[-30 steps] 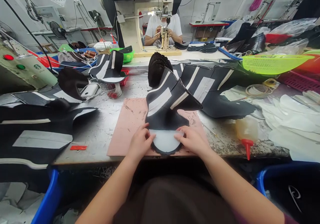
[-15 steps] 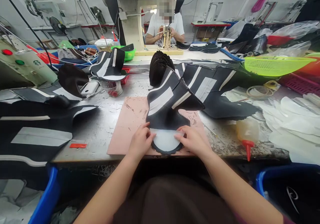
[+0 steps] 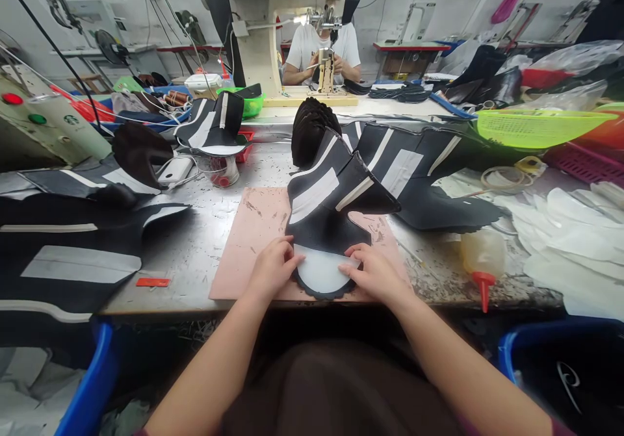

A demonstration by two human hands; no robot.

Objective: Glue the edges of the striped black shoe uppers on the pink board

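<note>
Head view, low centre of the frame: my left hand point(image 3: 270, 268) lies flat, fingers spread and loose, fingertips pressing the left edge of the white patch point(image 3: 322, 270). My right hand point(image 3: 373, 272) mirrors it on the patch's right edge, fingers likewise extended and pressing, not clenched on anything. The patch sits on the near end of the black shoe piece point(image 3: 327, 212), whose scalloped edge shows just below it. That piece rests on the pink mat point(image 3: 248, 241) at the front of the metal table point(image 3: 199, 241), its striped upper part folded up toward the middle of the frame. To the right, near the table's front edge, a glue bottle point(image 3: 480, 257) lies with its red nozzle pointing at me. Far right, white cut pieces point(image 3: 565, 241) are heaped. Left side, more black striped pieces point(image 3: 68, 254) are stacked. Top centre, another person point(image 3: 319, 49) works at a sewing machine point(image 3: 266, 39).
</note>
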